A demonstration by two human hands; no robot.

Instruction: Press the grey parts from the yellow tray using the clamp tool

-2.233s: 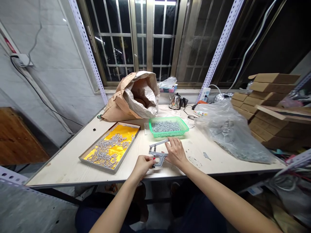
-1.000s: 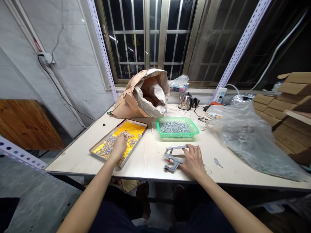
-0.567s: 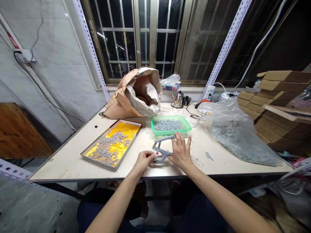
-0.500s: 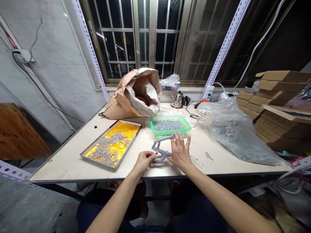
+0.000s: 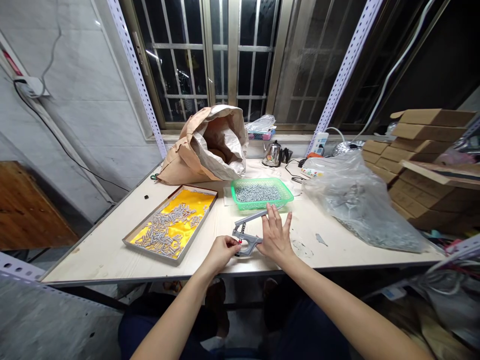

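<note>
A grey hand lever tool (image 5: 250,242) with a dark coil spring and a small red part stands on the table near its front edge. My right hand (image 5: 276,235) is on its right side, fingers stretched over the long upper handle and palm side against the lower body. My left hand (image 5: 223,251) is closed in a pinch at the tool's left end, beside the red part; what the fingertips hold is hidden. Just beyond the tool is a green plastic basket (image 5: 263,205) full of small metal pieces. Left of my hands lies a shallow cardboard tray (image 5: 201,226) with small metal cylinders on yellow cloth.
A large brown paper sack (image 5: 180,167) lies open at the back, with a steel kettle (image 5: 272,154) to its right. A clear plastic bag (image 5: 360,200) takes up the table's right side, before stacked cardboard boxes (image 5: 427,165). A grey scrap (image 5: 321,240) lies nearer.
The tool's upper handle looks slightly lower at its right end under my right hand. My left hand keeps its pinch by the red part. The whole view has shifted a little.
</note>
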